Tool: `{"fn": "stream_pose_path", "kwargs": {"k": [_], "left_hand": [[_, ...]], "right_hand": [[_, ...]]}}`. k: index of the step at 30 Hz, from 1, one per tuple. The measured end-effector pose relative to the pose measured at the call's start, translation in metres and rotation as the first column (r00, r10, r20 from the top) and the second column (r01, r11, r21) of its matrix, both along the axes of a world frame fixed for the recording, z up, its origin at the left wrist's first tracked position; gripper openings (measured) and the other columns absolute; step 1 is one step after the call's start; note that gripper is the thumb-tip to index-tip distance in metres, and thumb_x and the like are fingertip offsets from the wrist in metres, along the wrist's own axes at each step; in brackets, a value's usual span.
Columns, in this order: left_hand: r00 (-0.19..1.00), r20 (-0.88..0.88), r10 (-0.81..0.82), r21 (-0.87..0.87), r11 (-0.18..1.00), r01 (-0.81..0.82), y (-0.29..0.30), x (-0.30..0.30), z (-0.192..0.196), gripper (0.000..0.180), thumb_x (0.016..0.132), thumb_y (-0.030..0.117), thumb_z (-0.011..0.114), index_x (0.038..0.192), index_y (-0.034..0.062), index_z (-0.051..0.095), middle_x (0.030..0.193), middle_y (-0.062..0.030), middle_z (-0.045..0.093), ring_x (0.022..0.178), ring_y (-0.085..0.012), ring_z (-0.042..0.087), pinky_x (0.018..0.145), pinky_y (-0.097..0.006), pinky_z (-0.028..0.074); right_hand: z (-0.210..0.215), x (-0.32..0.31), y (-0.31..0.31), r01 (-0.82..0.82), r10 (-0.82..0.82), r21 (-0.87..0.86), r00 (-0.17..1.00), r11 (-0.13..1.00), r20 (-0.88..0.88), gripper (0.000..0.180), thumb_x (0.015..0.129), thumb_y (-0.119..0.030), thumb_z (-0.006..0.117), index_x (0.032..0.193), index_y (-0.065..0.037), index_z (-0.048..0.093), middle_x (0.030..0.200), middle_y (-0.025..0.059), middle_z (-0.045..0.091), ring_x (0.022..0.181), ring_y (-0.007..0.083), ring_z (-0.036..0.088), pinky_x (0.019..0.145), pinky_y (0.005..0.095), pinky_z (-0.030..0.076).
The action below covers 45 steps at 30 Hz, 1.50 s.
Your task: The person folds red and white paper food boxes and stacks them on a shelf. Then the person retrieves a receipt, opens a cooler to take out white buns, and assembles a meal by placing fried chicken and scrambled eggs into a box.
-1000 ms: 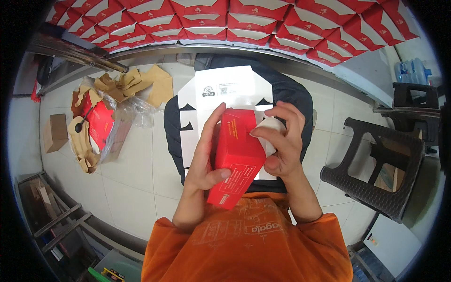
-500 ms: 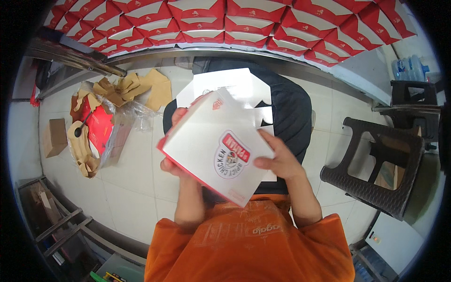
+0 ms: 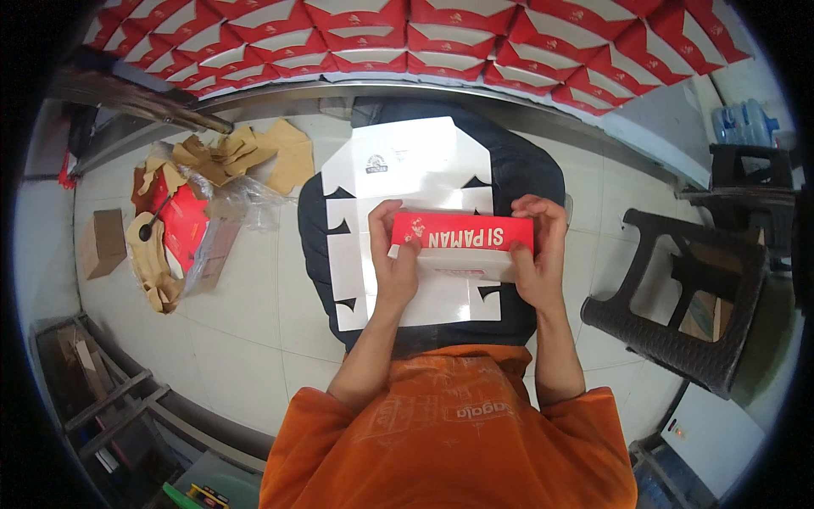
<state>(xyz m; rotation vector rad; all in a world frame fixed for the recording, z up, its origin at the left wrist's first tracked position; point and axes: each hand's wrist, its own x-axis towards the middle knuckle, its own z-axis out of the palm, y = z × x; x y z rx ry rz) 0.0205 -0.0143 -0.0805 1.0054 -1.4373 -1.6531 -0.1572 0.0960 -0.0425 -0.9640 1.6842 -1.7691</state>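
Between my two hands is a red and white cardboard food box (image 3: 462, 231), turned so a red printed side faces up. My left hand (image 3: 393, 254) grips its left end, thumb on the near edge. At the right end my right hand (image 3: 540, 246) holds it the same way, fingers bent over the far side. Beneath it, a flat, unfolded white box blank (image 3: 415, 170) with notched edges lies across my lap on dark trousers (image 3: 526, 174). Part of the blank is hidden by the box and my hands.
Rows of folded red and white boxes (image 3: 365, 34) stand stacked at the far side. On the left floor sits an opened plastic-wrapped package (image 3: 182, 225) with torn brown paper (image 3: 288, 157), beside a small carton (image 3: 103, 243). A dark plastic stool (image 3: 610, 314) stands at right.
The box has been turned from its broad white printed face to a narrow red side. Both hands have shifted to its ends, and more of the blank shows.
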Motion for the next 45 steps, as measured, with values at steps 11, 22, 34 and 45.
{"fn": "stream_pose_path", "kwargs": {"k": [11, 22, 34, 45], "left_hand": [[0.786, -0.254, -0.563, 0.656, 0.497, 0.568, -0.118, 0.093, 0.019, 0.047, 0.097, 0.035, 0.054, 0.132, 0.0041, 0.053, 0.125, -0.0141, 0.061, 0.11, -0.0268, 0.061, 0.094, -0.037, 0.051], [0.466, 0.601, 0.649, -0.439, 0.755, -0.487, -0.033, 0.255, -0.162, 0.015, 0.085, 0.019, 0.058, 0.086, 0.0048, 0.06, 0.071, -0.0182, 0.063, 0.062, -0.0353, 0.061, 0.059, -0.047, 0.047], [0.3, 0.762, 0.574, -0.496, 0.815, -0.3, -0.027, 0.245, -0.159, 0.012, 0.077, 0.02, 0.064, 0.086, 0.0128, 0.061, 0.068, -0.012, 0.063, 0.062, -0.0341, 0.062, 0.059, -0.047, 0.049], [0.326, 0.771, 0.547, -0.487, 0.836, -0.253, -0.023, 0.259, -0.17, 0.02, 0.081, 0.027, 0.067, 0.095, 0.014, 0.06, 0.068, -0.0102, 0.063, 0.065, -0.0319, 0.064, 0.059, -0.048, 0.049]], "right_hand": [[0.158, 0.074, -0.084, -0.705, 0.308, 0.471, -0.358, 0.53, -0.882, 0.05, 0.081, -0.038, 0.065, 0.126, -0.018, 0.058, 0.116, 0.0115, 0.063, 0.102, 0.0311, 0.064, 0.083, 0.0445, 0.054], [0.342, 0.196, -0.373, -0.281, -0.478, -0.413, -0.225, 0.866, -0.849, 0.066, 0.083, -0.019, 0.065, 0.144, -0.014, 0.041, 0.117, 0.0113, 0.056, 0.109, 0.0277, 0.054, 0.099, 0.0474, 0.039], [0.238, 0.163, -0.418, -0.325, -0.352, -0.353, 0.064, 0.877, -0.934, 0.063, 0.082, -0.034, 0.073, 0.134, -0.007, 0.049, 0.132, 0.0156, 0.053, 0.115, 0.0341, 0.054, 0.094, 0.0461, 0.041], [-0.026, 0.079, -0.007, 0.323, 0.248, 0.738, 0.799, 0.592, -0.548, 0.081, 0.073, -0.022, 0.079, 0.137, 0.007, 0.039, 0.126, 0.027, 0.056, 0.119, 0.0412, 0.054, 0.102, 0.0469, 0.043]]}}
